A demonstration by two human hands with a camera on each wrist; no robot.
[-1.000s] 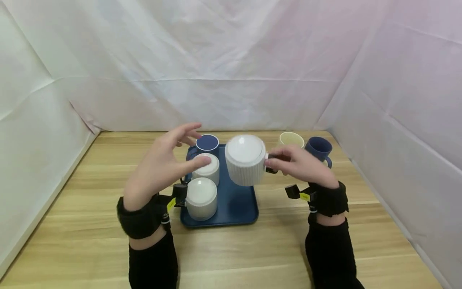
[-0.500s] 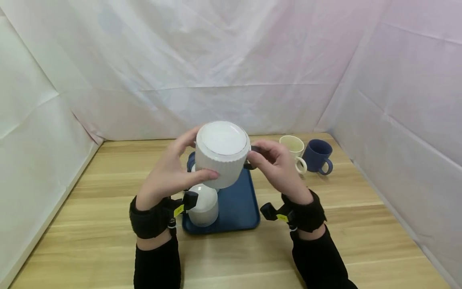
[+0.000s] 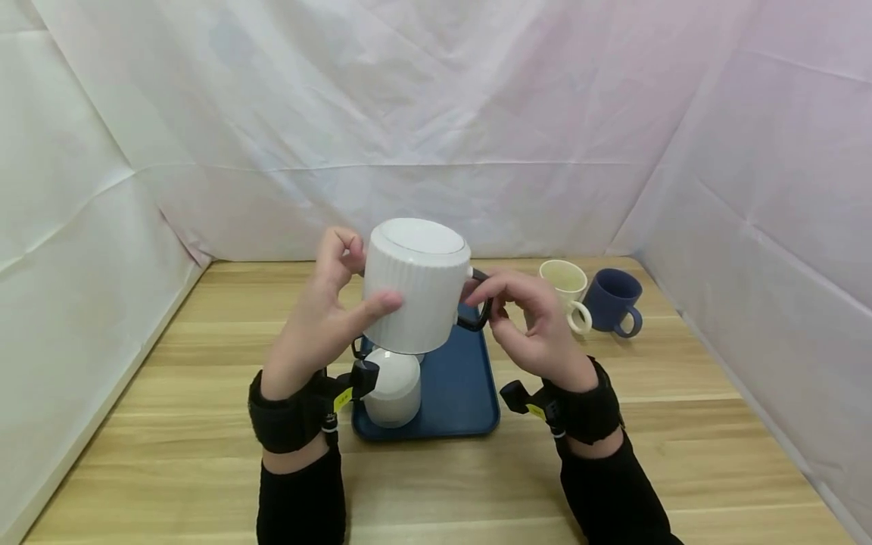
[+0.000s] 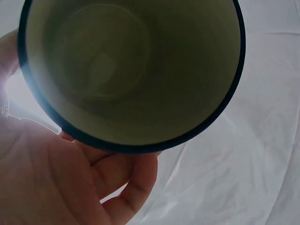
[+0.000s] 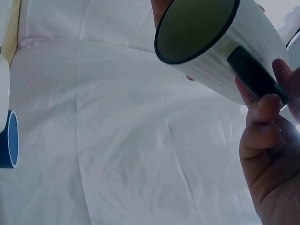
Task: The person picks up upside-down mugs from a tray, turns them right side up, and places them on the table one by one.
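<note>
White sheeting walls in a wooden table (image 3: 204, 454) on which a blue tray (image 3: 463, 393) sits. Above the tray, both hands hold a white ribbed mug (image 3: 415, 291) upside down, its black-rimmed mouth facing down. The left hand (image 3: 320, 325) cups the ribbed wall, thumb pressed to the front and fingers curled behind. The right hand (image 3: 531, 325) pinches the black handle (image 3: 477, 306). Directly below stands an inverted white mug (image 3: 393, 386) on the tray. If either grip loosens, the mug could likely drop onto that one and chip. A cream mug (image 3: 565, 284) and a navy mug (image 3: 613, 301) stand well apart to the right.
</note>
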